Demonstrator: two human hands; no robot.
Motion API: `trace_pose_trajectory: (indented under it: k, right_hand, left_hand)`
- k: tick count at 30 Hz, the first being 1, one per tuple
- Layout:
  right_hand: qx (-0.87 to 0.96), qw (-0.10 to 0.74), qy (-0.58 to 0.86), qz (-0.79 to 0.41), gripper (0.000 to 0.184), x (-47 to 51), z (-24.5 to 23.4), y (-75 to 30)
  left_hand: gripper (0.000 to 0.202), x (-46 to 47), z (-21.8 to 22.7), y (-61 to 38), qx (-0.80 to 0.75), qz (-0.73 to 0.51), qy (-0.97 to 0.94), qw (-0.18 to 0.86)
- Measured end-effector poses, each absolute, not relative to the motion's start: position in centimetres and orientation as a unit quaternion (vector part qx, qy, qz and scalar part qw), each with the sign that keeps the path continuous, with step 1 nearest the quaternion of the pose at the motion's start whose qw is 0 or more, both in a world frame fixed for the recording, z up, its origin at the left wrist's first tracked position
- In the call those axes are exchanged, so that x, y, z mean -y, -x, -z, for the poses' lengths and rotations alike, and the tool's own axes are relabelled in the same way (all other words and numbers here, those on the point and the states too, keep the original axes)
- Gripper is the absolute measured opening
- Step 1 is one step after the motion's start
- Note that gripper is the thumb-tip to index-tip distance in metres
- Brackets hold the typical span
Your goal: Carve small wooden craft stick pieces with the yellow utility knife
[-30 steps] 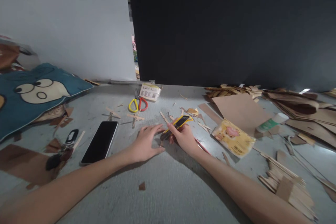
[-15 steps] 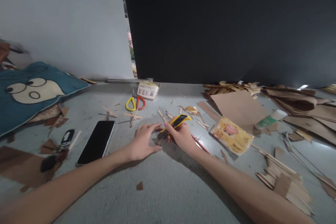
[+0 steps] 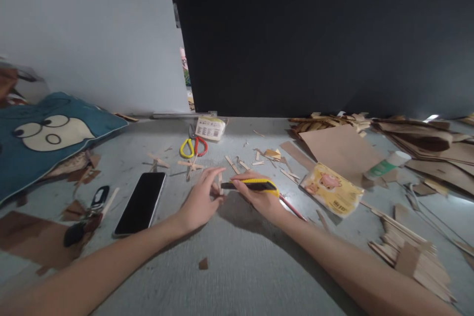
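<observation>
My right hand [image 3: 261, 202] is closed round a yellow and black utility knife [image 3: 257, 185], held nearly level with its front end pointing left. My left hand [image 3: 200, 200] pinches a thin wooden stick [image 3: 219, 180] that stands up between the fingers. The knife's front end meets the stick or comes very close to it; whether they touch I cannot tell. Beyond the hands lie small cut wooden sticks [image 3: 232, 164] and crossed sticks [image 3: 190, 164]. A red pencil-like rod [image 3: 292, 207] lies beside my right wrist.
Left of my left hand lies a phone [image 3: 140, 203], with keys [image 3: 87, 217] farther left. Scissors [image 3: 194, 147] rest by a white packet [image 3: 210, 128] at the back. To the right are a yellow packet [image 3: 331, 190], a glue stick [image 3: 388, 164], cardboard [image 3: 342, 150] and a stick pile [image 3: 407, 247].
The knife has swung from a steep slant to nearly level, its front end now at my left fingers. My left fingers have drawn together, and the stick shows upright between them.
</observation>
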State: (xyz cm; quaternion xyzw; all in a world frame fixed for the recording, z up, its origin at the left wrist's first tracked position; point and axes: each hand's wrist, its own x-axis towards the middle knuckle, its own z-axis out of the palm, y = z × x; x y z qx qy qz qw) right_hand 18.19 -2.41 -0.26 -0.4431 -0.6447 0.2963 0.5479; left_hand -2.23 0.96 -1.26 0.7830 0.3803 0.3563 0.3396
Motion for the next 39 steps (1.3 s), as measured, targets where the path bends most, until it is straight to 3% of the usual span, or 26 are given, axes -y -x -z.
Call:
trace_pose_trajectory:
  k: [6, 16, 21, 30, 39]
  right_hand:
    - [0.738, 0.504, 0.387, -0.229, 0.022, 3.2, 0.2, -18.2]
    - [0.777, 0.461, 0.373, -0.210, 0.027, 4.1, 0.0, -18.0]
    - [0.774, 0.472, 0.379, -0.187, 0.025, 4.1, 0.3, -18.1]
    - [0.768, 0.467, 0.402, -0.177, 0.029, 4.0, 0.8, -18.0]
    - [0.733, 0.469, 0.442, -0.219, 0.028, 3.9, 1.3, -18.0]
  left_hand:
    - [0.079, -1.2, 1.2, 2.2, -0.412, -0.344, -0.727, 0.427]
    - [0.054, -1.2, 0.2, 2.1, -0.416, -0.316, -0.734, 0.434]
    - [0.021, -1.1, -0.3, 2.2, -0.420, -0.305, -0.723, 0.456]
    - [0.035, -0.9, -0.3, 2.2, -0.422, -0.301, -0.767, 0.378]
    - [0.029, -1.4, -0.1, 2.1, -0.421, -0.330, -0.706, 0.463]
